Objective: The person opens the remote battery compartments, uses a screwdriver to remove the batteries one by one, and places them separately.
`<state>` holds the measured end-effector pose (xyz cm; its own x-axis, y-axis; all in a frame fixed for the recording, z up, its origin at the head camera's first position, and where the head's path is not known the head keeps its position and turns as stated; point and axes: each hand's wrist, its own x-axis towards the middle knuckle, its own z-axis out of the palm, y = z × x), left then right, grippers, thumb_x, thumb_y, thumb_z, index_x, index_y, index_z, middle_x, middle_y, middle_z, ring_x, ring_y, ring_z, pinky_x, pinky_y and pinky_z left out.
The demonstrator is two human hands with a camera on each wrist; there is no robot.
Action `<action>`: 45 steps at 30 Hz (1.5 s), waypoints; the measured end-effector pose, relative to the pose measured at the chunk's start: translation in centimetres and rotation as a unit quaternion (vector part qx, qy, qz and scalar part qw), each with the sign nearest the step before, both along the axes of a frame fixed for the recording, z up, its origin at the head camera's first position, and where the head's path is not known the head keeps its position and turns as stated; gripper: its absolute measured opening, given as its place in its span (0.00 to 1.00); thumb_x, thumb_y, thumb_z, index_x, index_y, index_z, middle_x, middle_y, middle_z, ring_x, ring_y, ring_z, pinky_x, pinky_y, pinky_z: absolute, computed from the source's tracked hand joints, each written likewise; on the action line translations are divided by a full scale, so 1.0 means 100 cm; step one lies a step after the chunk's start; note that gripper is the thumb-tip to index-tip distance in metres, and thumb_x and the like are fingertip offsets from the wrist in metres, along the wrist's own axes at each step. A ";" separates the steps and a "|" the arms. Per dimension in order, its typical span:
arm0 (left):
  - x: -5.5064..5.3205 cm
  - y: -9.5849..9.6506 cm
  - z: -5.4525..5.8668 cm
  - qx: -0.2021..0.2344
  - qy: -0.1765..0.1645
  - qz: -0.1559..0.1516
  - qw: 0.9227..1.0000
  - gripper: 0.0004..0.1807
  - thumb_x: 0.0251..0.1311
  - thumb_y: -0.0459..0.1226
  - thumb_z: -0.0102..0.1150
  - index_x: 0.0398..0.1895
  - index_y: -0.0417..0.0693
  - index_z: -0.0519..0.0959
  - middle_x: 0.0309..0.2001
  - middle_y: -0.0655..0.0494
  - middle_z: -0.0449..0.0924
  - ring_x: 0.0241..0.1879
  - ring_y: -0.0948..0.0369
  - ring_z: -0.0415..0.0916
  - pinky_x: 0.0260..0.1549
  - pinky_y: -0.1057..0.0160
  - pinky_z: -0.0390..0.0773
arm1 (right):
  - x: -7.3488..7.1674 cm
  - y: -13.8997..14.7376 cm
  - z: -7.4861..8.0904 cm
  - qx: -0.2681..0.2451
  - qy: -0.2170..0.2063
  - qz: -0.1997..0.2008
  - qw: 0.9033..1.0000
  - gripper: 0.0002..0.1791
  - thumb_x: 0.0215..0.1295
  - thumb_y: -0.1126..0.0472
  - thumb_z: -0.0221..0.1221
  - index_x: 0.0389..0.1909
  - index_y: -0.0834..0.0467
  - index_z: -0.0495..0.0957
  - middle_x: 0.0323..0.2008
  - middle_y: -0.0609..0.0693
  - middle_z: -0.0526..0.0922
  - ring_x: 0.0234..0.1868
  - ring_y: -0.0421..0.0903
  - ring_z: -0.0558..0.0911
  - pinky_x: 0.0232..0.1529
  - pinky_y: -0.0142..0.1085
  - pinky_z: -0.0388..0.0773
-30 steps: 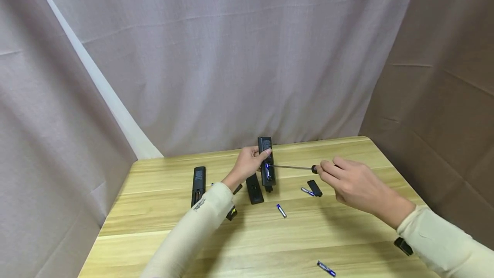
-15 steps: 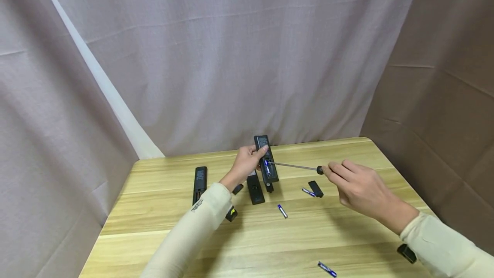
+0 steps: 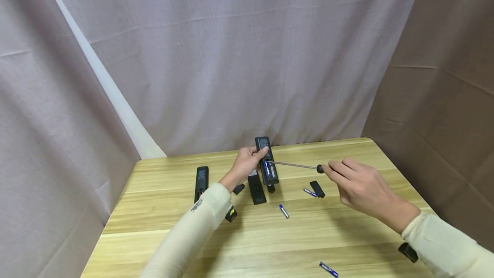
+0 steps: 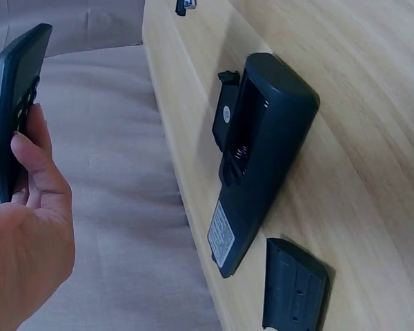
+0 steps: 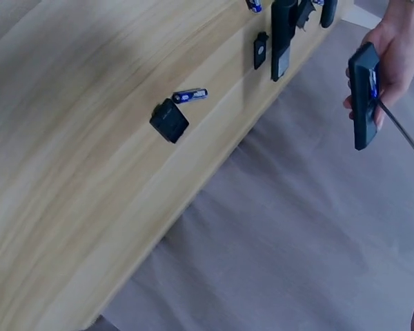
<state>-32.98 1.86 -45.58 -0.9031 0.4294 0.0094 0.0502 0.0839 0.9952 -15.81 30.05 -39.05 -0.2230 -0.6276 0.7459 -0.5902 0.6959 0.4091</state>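
In the head view my left hand (image 3: pixel 244 164) holds a black remote control (image 3: pixel 264 141) above the table, thumb across its back. Its battery compartment is uncovered, and a blue-and-silver battery (image 3: pixel 269 170) shows inside. My right hand (image 3: pixel 359 185) grips the black handle of a screwdriver (image 3: pixel 295 165), mostly hidden by the fingers. The thin metal shaft points left, its tip at the upper end of the compartment. The right wrist view shows that tip against the remote beside the blue battery. From the left wrist, the remote appears edge-on, between thumb and fingers.
A second remote (image 4: pixel 276 138) lies with its battery compartment bare; a third remote (image 3: pixel 201 179) is farther left. Battery covers (image 3: pixel 317 188) and loose batteries (image 3: pixel 283 210) are scattered about, one battery (image 3: pixel 328 269) near the front. A grey curtain (image 3: pixel 247 55) hangs behind the table.
The held remote has tilted, its top shifting slightly left. My right hand has moved a little to the right with the screwdriver, whose tip stays at the battery compartment.
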 end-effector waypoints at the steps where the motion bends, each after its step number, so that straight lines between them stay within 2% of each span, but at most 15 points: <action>1: 0.000 0.000 0.000 -0.001 -0.001 -0.005 1.000 0.20 0.79 0.48 0.58 0.46 0.37 0.85 0.27 0.58 0.87 0.23 0.65 0.80 0.26 0.65 0.82 | 0.000 0.000 0.002 0.005 -0.002 0.002 1.000 0.23 0.64 0.72 0.43 0.43 0.65 0.88 0.36 0.53 0.88 0.27 0.47 0.73 0.19 0.36 0.74; 5: 0.003 0.001 -0.001 -0.023 0.008 -0.024 0.999 0.19 0.79 0.48 0.59 0.47 0.39 0.85 0.27 0.58 0.86 0.23 0.64 0.79 0.25 0.65 0.83 | -0.002 0.004 0.011 0.034 -0.022 0.014 0.999 0.25 0.63 0.72 0.40 0.43 0.63 0.88 0.37 0.51 0.86 0.30 0.46 0.74 0.19 0.35 0.75; 10: 0.010 0.004 0.000 -0.099 0.051 -0.041 0.993 0.20 0.78 0.52 0.59 0.47 0.44 0.86 0.26 0.61 0.82 0.23 0.65 0.75 0.24 0.65 0.80 | -0.003 0.007 0.030 0.096 -0.074 0.025 0.992 0.30 0.56 0.73 0.35 0.46 0.62 0.85 0.40 0.48 0.83 0.32 0.43 0.71 0.14 0.30 0.65; 14: 0.014 0.006 0.001 -0.129 0.077 -0.034 0.988 0.20 0.77 0.53 0.60 0.47 0.46 0.87 0.26 0.59 0.80 0.24 0.65 0.73 0.25 0.67 0.76 | -0.005 0.004 0.043 0.141 -0.094 0.020 0.985 0.31 0.54 0.74 0.34 0.47 0.60 0.83 0.41 0.47 0.81 0.33 0.42 0.68 0.15 0.28 0.59; 16: 0.014 0.009 0.000 -0.126 0.086 -0.032 0.988 0.19 0.77 0.52 0.61 0.49 0.46 0.88 0.29 0.57 0.84 0.27 0.65 0.76 0.28 0.68 0.79 | -0.006 0.002 0.046 0.149 -0.097 0.020 0.984 0.30 0.54 0.74 0.33 0.45 0.59 0.82 0.41 0.46 0.81 0.33 0.42 0.68 0.15 0.27 0.58; 20: 0.013 0.013 -0.007 -0.130 0.096 -0.028 0.986 0.19 0.77 0.50 0.62 0.53 0.45 0.87 0.38 0.53 0.91 0.31 0.66 0.82 0.33 0.68 0.83 | -0.010 0.001 0.045 0.146 -0.108 0.022 0.983 0.30 0.56 0.74 0.32 0.43 0.57 0.82 0.40 0.45 0.81 0.34 0.42 0.69 0.16 0.26 0.61; 24: 0.012 0.014 -0.013 -0.142 0.111 -0.027 0.983 0.17 0.77 0.51 0.61 0.54 0.50 0.87 0.43 0.51 0.93 0.36 0.66 0.84 0.37 0.66 0.85 | -0.012 0.003 0.040 0.136 -0.125 0.028 0.982 0.29 0.56 0.75 0.35 0.45 0.58 0.84 0.40 0.45 0.81 0.34 0.41 0.68 0.18 0.26 0.63; 29: 0.015 0.014 -0.014 -0.161 0.135 -0.048 0.976 0.18 0.77 0.55 0.59 0.58 0.58 0.86 0.54 0.55 0.91 0.52 0.61 0.88 0.53 0.57 0.88 | -0.012 0.006 0.039 0.144 -0.125 0.029 0.981 0.28 0.56 0.75 0.37 0.46 0.58 0.83 0.41 0.46 0.81 0.34 0.42 0.68 0.18 0.27 0.64; 32: 0.018 0.012 -0.014 -0.164 0.132 -0.066 0.975 0.19 0.77 0.55 0.59 0.61 0.60 0.85 0.59 0.55 0.89 0.58 0.58 0.87 0.58 0.53 0.88 | -0.012 0.006 0.041 0.153 -0.120 0.028 0.980 0.28 0.61 0.74 0.33 0.45 0.57 0.82 0.41 0.46 0.81 0.35 0.42 0.70 0.18 0.27 0.66; 36: 0.021 0.010 -0.012 -0.161 0.138 -0.104 0.972 0.17 0.77 0.53 0.60 0.59 0.59 0.86 0.58 0.56 0.89 0.51 0.63 0.86 0.51 0.60 0.87 | -0.014 0.008 0.046 0.155 -0.122 0.029 0.980 0.26 0.60 0.74 0.33 0.42 0.56 0.80 0.40 0.45 0.81 0.35 0.42 0.70 0.20 0.29 0.68; 40: 0.022 0.009 -0.009 -0.158 0.160 -0.145 0.964 0.12 0.77 0.51 0.61 0.48 0.57 0.87 0.45 0.58 0.89 0.38 0.66 0.78 0.41 0.67 0.79 | -0.018 0.007 0.051 0.161 -0.131 0.028 0.978 0.23 0.51 0.77 0.42 0.41 0.55 0.78 0.40 0.44 0.79 0.35 0.42 0.69 0.24 0.32 0.71; 42: 0.021 0.009 -0.009 -0.159 0.166 -0.156 0.961 0.11 0.77 0.51 0.61 0.44 0.57 0.87 0.40 0.60 0.87 0.35 0.67 0.75 0.39 0.68 0.77 | -0.019 0.006 0.054 0.168 -0.133 0.027 0.976 0.23 0.49 0.77 0.44 0.41 0.55 0.78 0.40 0.44 0.79 0.35 0.42 0.68 0.25 0.33 0.72; 45: 0.021 0.008 -0.009 -0.158 0.169 -0.159 0.960 0.10 0.77 0.50 0.62 0.42 0.57 0.86 0.39 0.62 0.85 0.35 0.67 0.74 0.38 0.69 0.76 | -0.020 0.004 0.058 0.178 -0.129 0.026 0.975 0.22 0.52 0.77 0.43 0.40 0.54 0.78 0.39 0.44 0.78 0.35 0.42 0.68 0.28 0.35 0.73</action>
